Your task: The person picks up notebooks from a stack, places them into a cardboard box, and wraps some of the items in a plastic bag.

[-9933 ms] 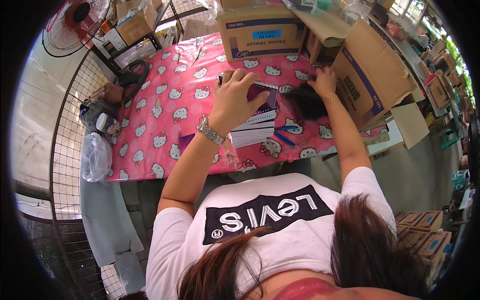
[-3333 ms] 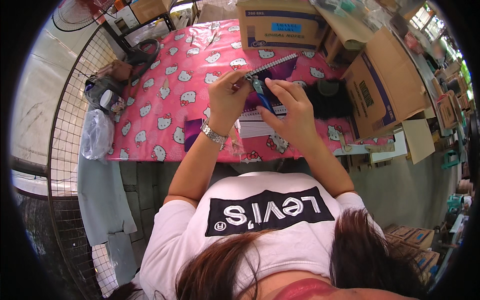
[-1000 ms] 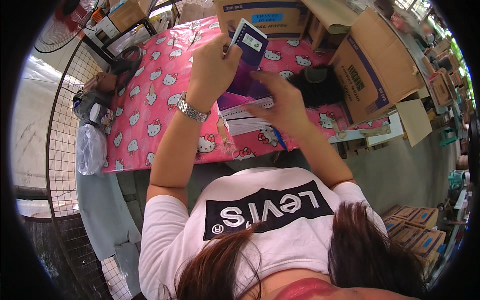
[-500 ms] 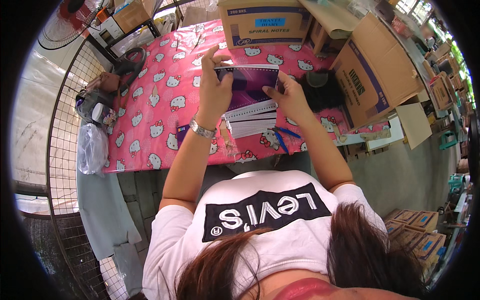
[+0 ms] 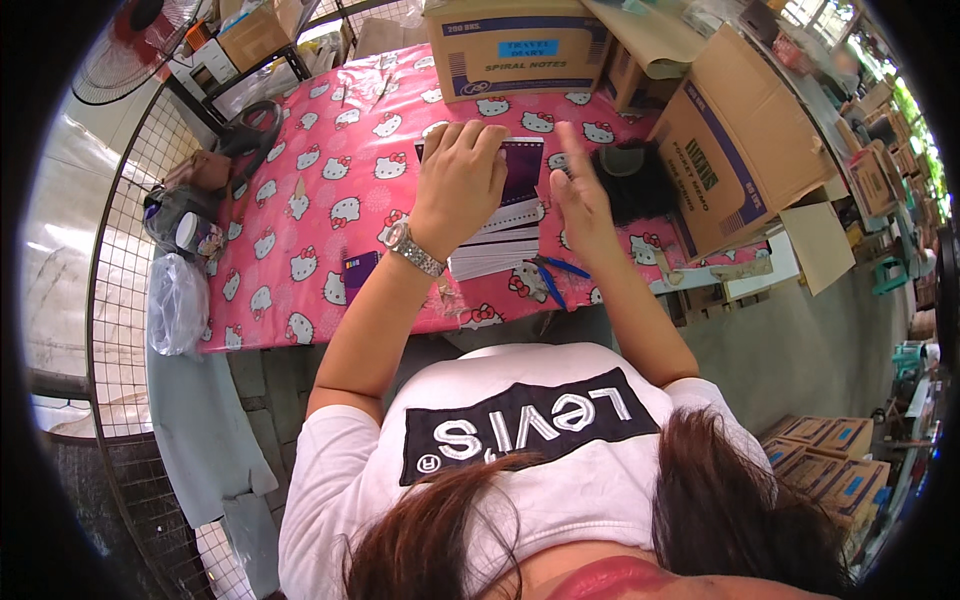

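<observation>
My left hand (image 5: 462, 180) lies flat, fingers spread, on a purple-covered notebook (image 5: 520, 170) that tops a stack of white notebooks (image 5: 497, 248) on the pink patterned tablecloth (image 5: 330, 200). A metal watch sits on that wrist. My right hand (image 5: 577, 198) hovers just right of the stack, fingers apart and holding nothing. Two blue pens (image 5: 553, 275) rest on the cloth below my right hand. A dark black object (image 5: 640, 185) sits just beyond my right hand.
A closed cardboard box (image 5: 515, 45) stands at the table's far edge. A large open cardboard box (image 5: 745, 130) sits right. A small purple item (image 5: 358, 270) lies near the front edge. Wire mesh (image 5: 120, 330) with a plastic bag (image 5: 177, 300) lines the left. Small boxes (image 5: 840, 470) lie on the floor.
The purple notebook, held up in both hands before, now lies on the stack. My left hand presses it flat and my right hand has let go and lifted off.
</observation>
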### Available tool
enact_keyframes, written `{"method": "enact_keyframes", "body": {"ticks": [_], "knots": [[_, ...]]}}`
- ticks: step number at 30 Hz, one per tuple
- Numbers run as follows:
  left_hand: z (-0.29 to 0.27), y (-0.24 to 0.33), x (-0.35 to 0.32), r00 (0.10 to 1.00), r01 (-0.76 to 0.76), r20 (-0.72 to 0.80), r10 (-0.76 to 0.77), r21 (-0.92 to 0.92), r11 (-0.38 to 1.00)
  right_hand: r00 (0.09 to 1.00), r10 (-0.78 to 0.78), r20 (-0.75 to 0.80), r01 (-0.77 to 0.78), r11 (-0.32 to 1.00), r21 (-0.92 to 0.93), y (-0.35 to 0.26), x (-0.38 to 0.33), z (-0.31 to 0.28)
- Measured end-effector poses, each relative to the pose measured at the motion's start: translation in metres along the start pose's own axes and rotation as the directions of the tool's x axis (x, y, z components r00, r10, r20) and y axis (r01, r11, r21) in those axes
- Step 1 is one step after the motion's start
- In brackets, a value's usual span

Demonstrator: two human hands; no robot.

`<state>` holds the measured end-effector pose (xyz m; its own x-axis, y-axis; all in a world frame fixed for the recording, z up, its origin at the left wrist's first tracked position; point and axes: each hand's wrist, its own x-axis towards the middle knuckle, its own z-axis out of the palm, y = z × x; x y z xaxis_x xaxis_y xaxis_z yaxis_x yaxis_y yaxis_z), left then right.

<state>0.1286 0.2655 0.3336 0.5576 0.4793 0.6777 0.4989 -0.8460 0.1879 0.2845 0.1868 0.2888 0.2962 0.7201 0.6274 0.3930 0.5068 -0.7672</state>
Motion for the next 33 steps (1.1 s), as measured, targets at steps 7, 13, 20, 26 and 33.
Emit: {"method": "enact_keyframes", "body": {"ticks": [7, 13, 20, 26, 33], "knots": [[-0.002, -0.002, 0.005, 0.997, -0.048, 0.051, 0.055, -0.119, 0.992, 0.948, 0.198, 0.251, -0.201, 0.979, -0.012, -0.017, 0.037, -0.029], [-0.009, -0.004, 0.004, 0.995, -0.046, 0.083, 0.056, -0.121, 0.992, 0.931, -0.103, 0.349, 0.161, 0.977, -0.142, -0.021, 0.058, -0.037], [-0.013, 0.004, 0.003, 0.989, -0.009, 0.146, 0.021, -0.079, 0.997, 0.86, 0.169, 0.481, -0.16, 0.985, -0.06, -0.024, 0.057, -0.044], [-0.014, 0.016, 0.005, 0.994, -0.044, 0.094, 0.048, -0.037, 0.998, 0.797, 0.181, 0.576, -0.152, 0.983, -0.099, -0.04, 0.063, -0.048], [-0.019, 0.015, 0.006, 0.985, -0.055, 0.158, 0.067, -0.077, 0.995, 0.835, -0.024, 0.55, 0.204, 0.942, -0.268, -0.057, 0.071, -0.04]]}}
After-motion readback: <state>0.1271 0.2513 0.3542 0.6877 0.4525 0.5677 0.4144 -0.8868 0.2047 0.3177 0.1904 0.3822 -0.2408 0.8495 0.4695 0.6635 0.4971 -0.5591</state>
